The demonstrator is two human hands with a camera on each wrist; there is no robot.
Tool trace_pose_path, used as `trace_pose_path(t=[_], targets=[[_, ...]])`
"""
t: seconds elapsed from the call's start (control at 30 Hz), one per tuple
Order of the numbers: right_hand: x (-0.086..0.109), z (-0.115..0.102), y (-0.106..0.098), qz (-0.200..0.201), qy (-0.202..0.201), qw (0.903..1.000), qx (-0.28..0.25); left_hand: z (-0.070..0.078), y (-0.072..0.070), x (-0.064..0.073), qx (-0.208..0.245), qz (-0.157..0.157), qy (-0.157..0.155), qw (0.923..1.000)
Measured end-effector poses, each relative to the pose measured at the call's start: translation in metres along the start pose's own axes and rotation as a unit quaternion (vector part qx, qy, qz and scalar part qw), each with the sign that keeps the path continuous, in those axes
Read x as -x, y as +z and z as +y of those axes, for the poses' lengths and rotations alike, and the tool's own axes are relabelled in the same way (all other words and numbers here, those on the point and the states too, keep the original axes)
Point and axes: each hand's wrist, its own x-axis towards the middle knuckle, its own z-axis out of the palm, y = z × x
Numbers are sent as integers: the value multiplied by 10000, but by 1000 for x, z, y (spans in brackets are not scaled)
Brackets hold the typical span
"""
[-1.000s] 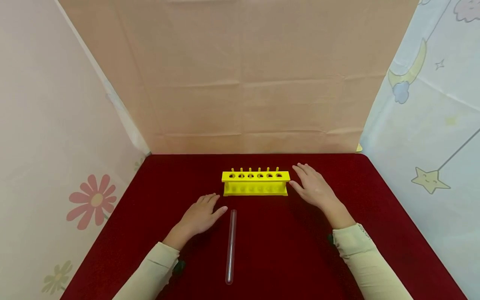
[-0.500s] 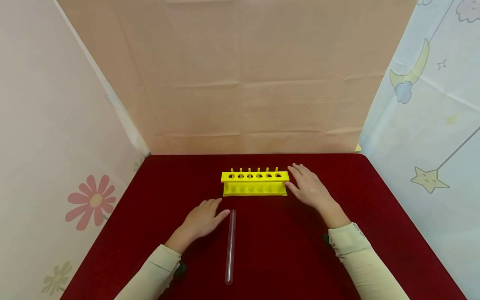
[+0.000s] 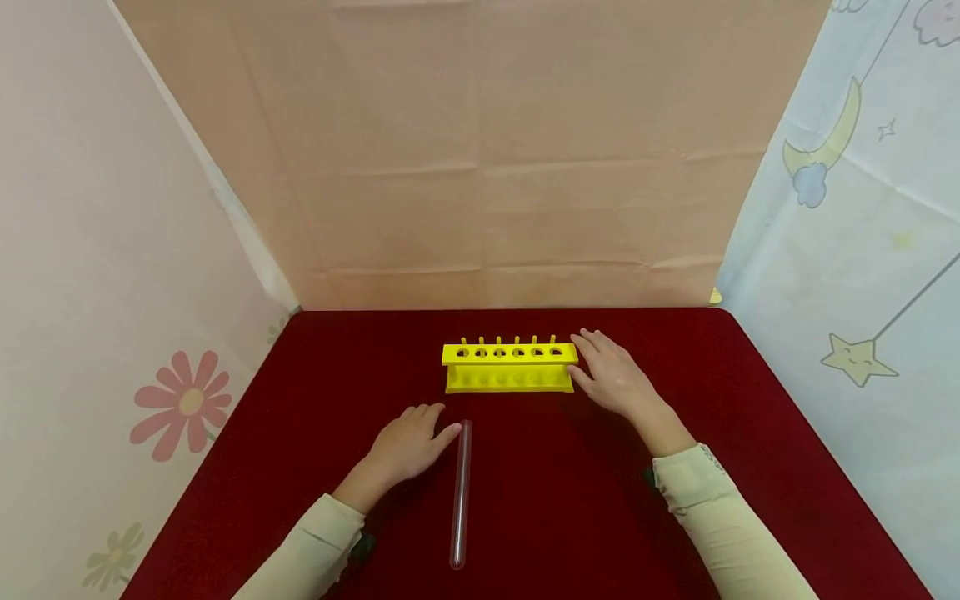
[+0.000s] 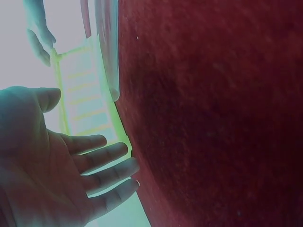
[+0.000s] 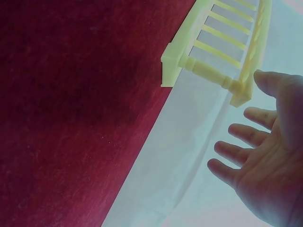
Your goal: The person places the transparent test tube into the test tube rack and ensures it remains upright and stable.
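Note:
A yellow test tube rack (image 3: 510,379) stands toward the back of the red table, its row of round holes holding no tubes. In front of it a clear glass test tube (image 3: 461,500) lies lengthwise on the cloth. My left hand (image 3: 405,442) hovers just left of the tube's far end, fingers spread, thumb tip close to the glass; whether it touches cannot be told. At the rack's right end is my right hand (image 3: 615,375), fingers extended and holding nothing. The right wrist view shows the rack's side post (image 5: 208,73) near that hand's thumb (image 5: 270,82).
A dark red cloth (image 3: 562,500) covers the table. A beige sheet (image 3: 480,167) hangs behind it. Patterned white sheets stand at the left (image 3: 75,250) and right (image 3: 862,275) sides.
My left hand has shifted slightly right and nearer to me, its thumb closer to the test tube. My right hand has moved left toward the rack's end. Rack and tube stay put.

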Motion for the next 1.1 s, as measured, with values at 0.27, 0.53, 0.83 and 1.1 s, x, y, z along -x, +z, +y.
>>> trace_pose_path(t=[0.27,0.53,0.83,1.1], targets=[[-4,-3,4,-2,-60,10000,-1,5,4,2,40,37,-47,10000],[-6,-7,7,-106,52,9999,-104,9,6,4,0,41,-32,10000],[-6,-9,10,-86,41,9999,-121,15,7,6,-74,27,-50,10000],[-7,-8,16,-121,-4,9998,-151,19,7,8,-114,-77,-51,9999]])
